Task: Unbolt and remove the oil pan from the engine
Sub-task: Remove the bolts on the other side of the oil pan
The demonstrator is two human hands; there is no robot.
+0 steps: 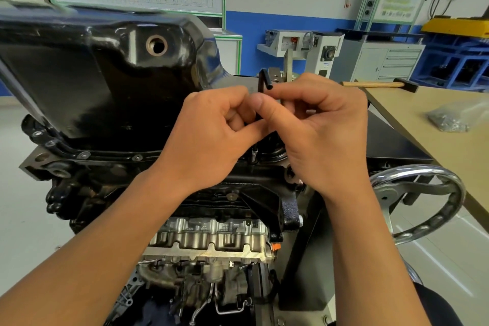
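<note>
The black oil pan (105,71) sits on top of the upturned engine (211,235), its flange held by several bolts along the near edge (84,155). A brass drain hole (156,45) shows in its side. At the pan's right end, a black hex key (263,82) stands upright over a bolt (254,153) that sticks up from the flange. My left hand (211,130) and my right hand (317,124) both pinch the key's shaft, fingers curled round it. The short arm of the key points right above my fingers.
A chrome handwheel (423,201) of the engine stand is at the right. Beyond it runs a wooden bench (436,124) with a hammer (375,84) and a bag of small parts (449,119). Cabinets and blue racks stand at the back.
</note>
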